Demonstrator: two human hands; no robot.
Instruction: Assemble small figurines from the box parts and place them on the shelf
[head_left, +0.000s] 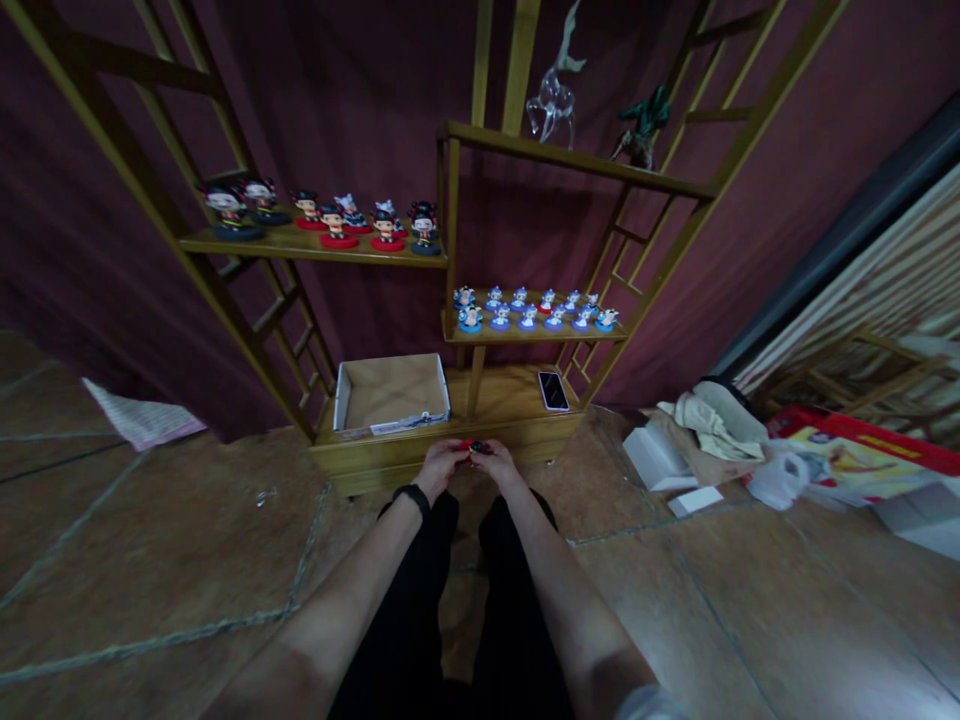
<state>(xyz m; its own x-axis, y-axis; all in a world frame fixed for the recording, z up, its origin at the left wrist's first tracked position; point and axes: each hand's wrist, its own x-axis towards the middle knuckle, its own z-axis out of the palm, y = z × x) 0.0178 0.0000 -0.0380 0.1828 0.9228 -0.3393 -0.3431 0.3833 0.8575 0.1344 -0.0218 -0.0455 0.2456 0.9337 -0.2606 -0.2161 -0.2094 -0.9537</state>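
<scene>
Between my two hands is a small figurine (475, 447) with a dark head and a red part, probably its base. My left hand (441, 464) is closed on its red side. The fingers of my right hand (495, 460) pinch the dark side. Both hands are in front of the low wooden cabinet's front edge, above my knees. Much of the figurine is covered by my fingers. Behind my left hand an open cardboard box (390, 390) sits on the cabinet top. Farther right on that top lies a phone (553, 391).
Several figurines on red and dark bases stand on the left shelf (315, 245). Several blue-and-white ones fill the right shelf (536, 336). A clear deer ornament (553, 105) and a dark green statue (643, 130) stand on top. Boxes (660, 457) and packaging lie on the floor at right.
</scene>
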